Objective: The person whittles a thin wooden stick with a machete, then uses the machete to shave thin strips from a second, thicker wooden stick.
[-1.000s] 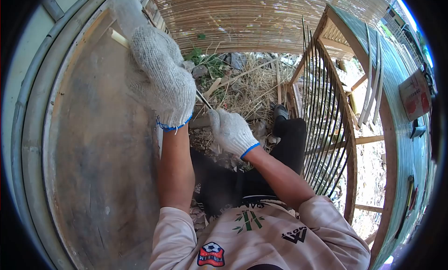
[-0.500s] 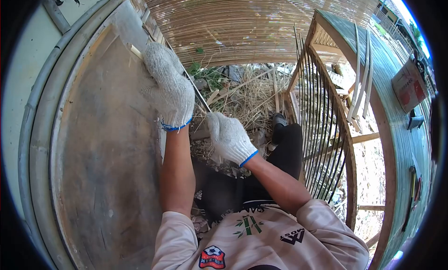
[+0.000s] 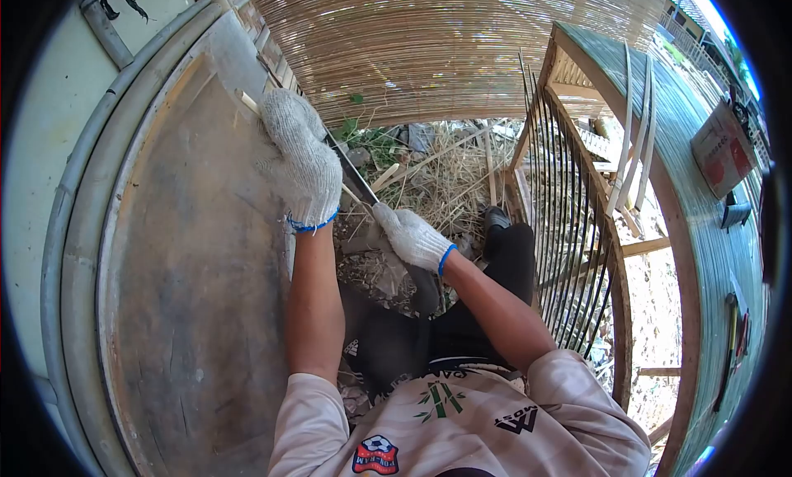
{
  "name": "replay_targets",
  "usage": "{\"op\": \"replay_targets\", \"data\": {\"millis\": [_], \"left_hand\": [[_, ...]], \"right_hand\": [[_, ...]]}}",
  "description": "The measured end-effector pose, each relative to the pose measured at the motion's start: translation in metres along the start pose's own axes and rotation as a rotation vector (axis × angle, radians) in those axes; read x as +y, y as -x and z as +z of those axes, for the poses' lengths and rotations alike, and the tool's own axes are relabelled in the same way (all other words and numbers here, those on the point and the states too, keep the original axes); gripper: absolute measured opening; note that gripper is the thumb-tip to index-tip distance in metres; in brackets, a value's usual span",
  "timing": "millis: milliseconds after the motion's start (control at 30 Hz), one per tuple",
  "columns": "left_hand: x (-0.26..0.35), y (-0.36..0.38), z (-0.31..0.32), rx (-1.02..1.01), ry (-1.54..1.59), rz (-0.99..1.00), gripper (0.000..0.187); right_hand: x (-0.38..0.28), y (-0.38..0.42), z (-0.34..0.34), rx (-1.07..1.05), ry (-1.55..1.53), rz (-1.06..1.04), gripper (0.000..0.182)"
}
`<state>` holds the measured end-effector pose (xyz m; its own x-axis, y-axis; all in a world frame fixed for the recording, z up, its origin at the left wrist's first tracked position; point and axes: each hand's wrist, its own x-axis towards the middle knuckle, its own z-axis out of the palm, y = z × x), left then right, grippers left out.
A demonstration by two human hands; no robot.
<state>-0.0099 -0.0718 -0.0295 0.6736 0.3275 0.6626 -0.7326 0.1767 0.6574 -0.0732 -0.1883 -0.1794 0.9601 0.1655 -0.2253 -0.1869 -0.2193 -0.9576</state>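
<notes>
A white knitted glove with a blue cuff covers my left hand [image 3: 304, 151], which is closed around a pale thin strip [image 3: 249, 103] over the wooden board. The strip's upper end sticks out past the fingers. My right hand [image 3: 412, 236], gloved too, is closed on the near end of a long dark blade [image 3: 355, 177]. The blade slants up and left beside my left hand, and its handle is hidden in the glove. Part of another pale strip [image 3: 351, 193] shows between the hands, along the blade.
The wooden board [image 3: 206, 296] fills the left side. A bamboo screen [image 3: 412, 40] hangs ahead above straw-strewn ground [image 3: 437, 168]. To the right are a rack of dark rods [image 3: 569, 197] and a greenish bench [image 3: 701, 254] holding a box [image 3: 723, 147] and tools [image 3: 730, 337].
My right hand has moved slightly right and down, with the blade's near end. More of the blade shows between the hands. My left hand sits slightly lower in view.
</notes>
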Motion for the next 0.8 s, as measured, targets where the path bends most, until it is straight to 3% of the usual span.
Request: {"op": "replay_targets", "data": {"millis": [133,200,233,333,367,467,533,667,767,800], "left_hand": [[0.0,-0.001,0.003,-0.014,0.055,-0.056,0.042],[-0.002,0.0,0.004,-0.019,-0.007,-0.049,0.043],[-0.004,-0.004,0.003,-0.014,-0.008,-0.045,0.043],[-0.009,-0.015,-0.003,0.047,-0.021,-0.048,0.042],[-0.013,-0.017,-0.004,0.029,-0.004,-0.025,0.043],[-0.009,-0.02,-0.004,-0.081,0.063,-0.005,0.046],[-0.014,-0.025,-0.005,-0.192,0.162,-0.095,0.052],[-0.017,-0.049,-0.004,-0.394,0.337,0.038,0.052],[-0.002,-0.058,0.014,-0.328,0.301,0.025,0.054],[0.0,-0.062,0.012,-0.354,0.114,0.118,0.05]], "right_hand": [[0.001,0.005,0.001,0.026,0.021,-0.031,0.067],[0.016,0.009,0.016,0.331,0.307,-0.43,0.052],[0.004,0.016,0.016,0.327,0.31,-0.433,0.052],[-0.044,0.045,0.011,0.287,0.108,-0.123,0.034],[-0.029,0.033,0.016,0.383,0.079,-0.23,0.032],[0.0,-0.006,0.015,0.465,0.0,-0.253,0.03],[0.011,-0.022,0.018,0.427,-0.076,-0.247,0.03],[0.009,-0.034,0.02,0.272,-0.273,-0.16,0.03],[-0.004,-0.039,0.023,0.279,-0.357,-0.141,0.027],[-0.009,-0.042,0.023,0.303,-0.374,-0.14,0.026]]}}
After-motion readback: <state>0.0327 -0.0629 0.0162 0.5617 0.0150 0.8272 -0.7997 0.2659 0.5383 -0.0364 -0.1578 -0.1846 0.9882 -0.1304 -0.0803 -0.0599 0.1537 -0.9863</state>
